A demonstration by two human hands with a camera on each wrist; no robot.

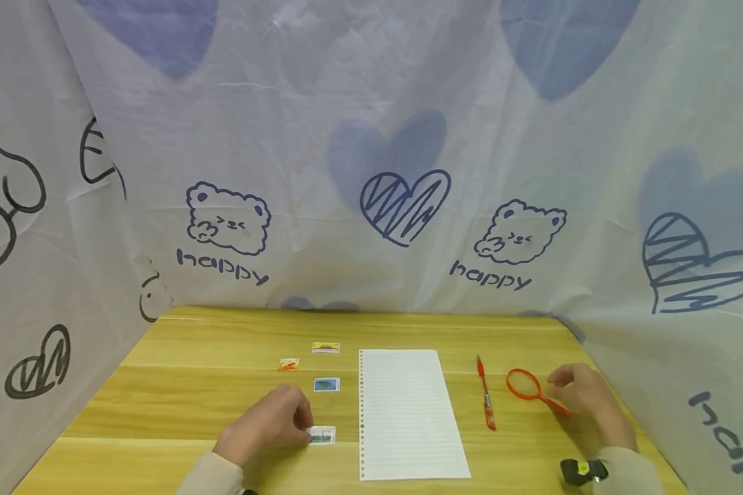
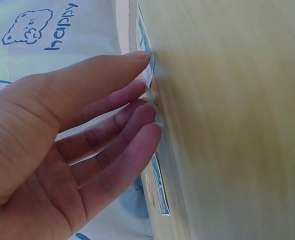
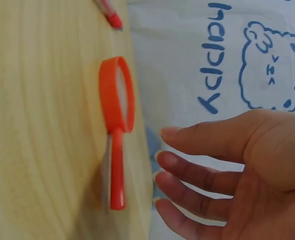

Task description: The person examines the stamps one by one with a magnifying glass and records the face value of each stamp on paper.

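Observation:
My left hand (image 1: 271,425) rests on the table, its thumb tip touching the left end of a small green-and-white stamp (image 1: 323,435). In the left wrist view the fingers (image 2: 132,150) are relaxed, with a gap between them and the thumb; the stamp (image 2: 150,75) lies by the thumb tip. My right hand (image 1: 585,399) hovers beside an orange-red magnifying glass (image 1: 537,396), touching nothing. The right wrist view shows the fingers loosely bent and apart from the magnifying glass handle (image 3: 117,175).
A blue stamp (image 1: 327,385), a yellow stamp (image 1: 326,348) and a red-yellow stamp (image 1: 288,364) lie further back. Lined paper (image 1: 408,412) occupies the middle, with a red pen (image 1: 486,392) on its right. Printed cloth (image 1: 371,275) hangs around the wooden table (image 1: 179,385).

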